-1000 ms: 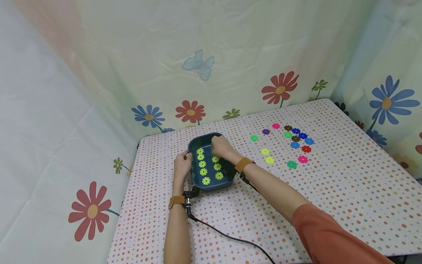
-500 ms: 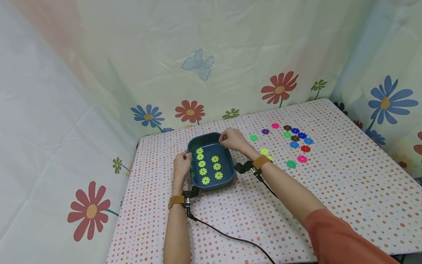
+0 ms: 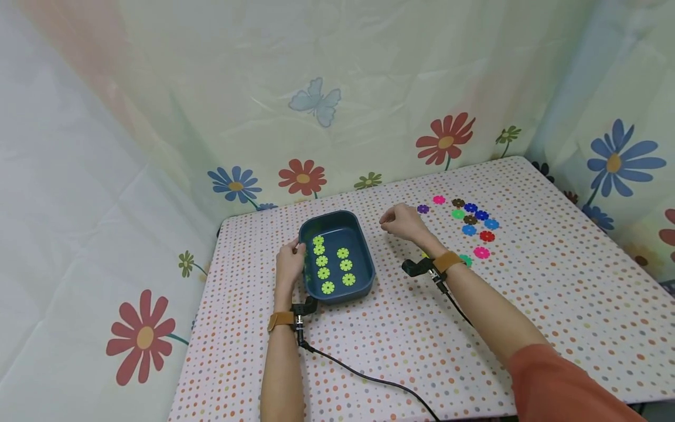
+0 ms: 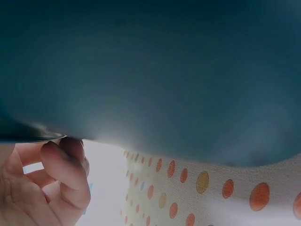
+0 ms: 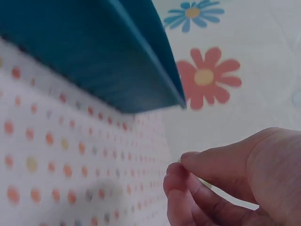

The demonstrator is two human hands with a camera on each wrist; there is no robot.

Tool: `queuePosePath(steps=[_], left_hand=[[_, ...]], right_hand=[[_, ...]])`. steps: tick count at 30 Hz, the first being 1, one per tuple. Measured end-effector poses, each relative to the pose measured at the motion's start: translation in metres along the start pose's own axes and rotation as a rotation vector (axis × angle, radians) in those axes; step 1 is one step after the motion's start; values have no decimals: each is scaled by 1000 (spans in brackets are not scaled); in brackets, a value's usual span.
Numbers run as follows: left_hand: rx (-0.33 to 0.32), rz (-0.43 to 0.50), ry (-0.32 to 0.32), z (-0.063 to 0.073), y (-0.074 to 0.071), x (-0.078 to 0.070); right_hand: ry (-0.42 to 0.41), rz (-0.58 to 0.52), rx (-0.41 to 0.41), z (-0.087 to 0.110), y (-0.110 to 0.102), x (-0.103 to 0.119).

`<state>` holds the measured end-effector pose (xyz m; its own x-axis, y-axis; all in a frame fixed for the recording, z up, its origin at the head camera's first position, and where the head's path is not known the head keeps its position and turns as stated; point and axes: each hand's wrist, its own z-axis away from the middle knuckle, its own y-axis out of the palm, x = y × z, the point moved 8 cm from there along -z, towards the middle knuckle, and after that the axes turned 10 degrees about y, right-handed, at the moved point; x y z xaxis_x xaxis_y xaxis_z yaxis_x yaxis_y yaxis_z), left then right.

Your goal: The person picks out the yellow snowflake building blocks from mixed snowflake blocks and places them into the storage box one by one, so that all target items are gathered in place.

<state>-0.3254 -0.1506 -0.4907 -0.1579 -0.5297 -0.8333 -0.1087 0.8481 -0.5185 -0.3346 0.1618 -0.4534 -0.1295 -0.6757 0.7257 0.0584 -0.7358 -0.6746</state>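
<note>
In the head view, a dark blue, deep rectangular tray [image 3: 361, 252] stands on the table. Two columns of yellow-green flower-shaped discs [image 3: 321, 261] lie on its floor, five-like rows left, a shorter column right. My left hand [image 3: 289, 264] grips the tray's left side; the left wrist view shows thumb and curled fingers [image 4: 70, 176] at its rim. My right hand [image 3: 405, 223] hovers above the table, right of the tray and apart from it. Its fingers are loosely bent with thumb and fingertips close together, and no disc shows between them in the right wrist view.
Loose flower-shaped discs lie on the right: pink [image 3: 481, 252], red [image 3: 487, 236], brown [image 3: 470, 220], dark blue [image 3: 481, 215] and others. My right hand and forearm partly cover some. A black cable [image 3: 369, 381] crosses the dotted tablecloth [image 3: 232, 351]. A patterned curtain [image 3: 253, 105] stands behind.
My right hand has lifted out of the tray, passed over its right rim and moved right above the table. My left hand and the tray have stayed in place.
</note>
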Motion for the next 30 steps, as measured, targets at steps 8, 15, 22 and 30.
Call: queuePosePath(steps=[8, 15, 22, 30], left_hand=[[2, 9, -7, 1, 0, 0], [0, -6, -5, 0, 0, -1], [-6, -11, -9, 0, -1, 0], [-5, -17, 6, 1, 0, -1]], right_hand=[[71, -17, -9, 0, -18, -44], [127, -3, -27, 7, -32, -72], [149, 49, -49, 14, -39, -91], [203, 82, 12, 16, -35, -100]])
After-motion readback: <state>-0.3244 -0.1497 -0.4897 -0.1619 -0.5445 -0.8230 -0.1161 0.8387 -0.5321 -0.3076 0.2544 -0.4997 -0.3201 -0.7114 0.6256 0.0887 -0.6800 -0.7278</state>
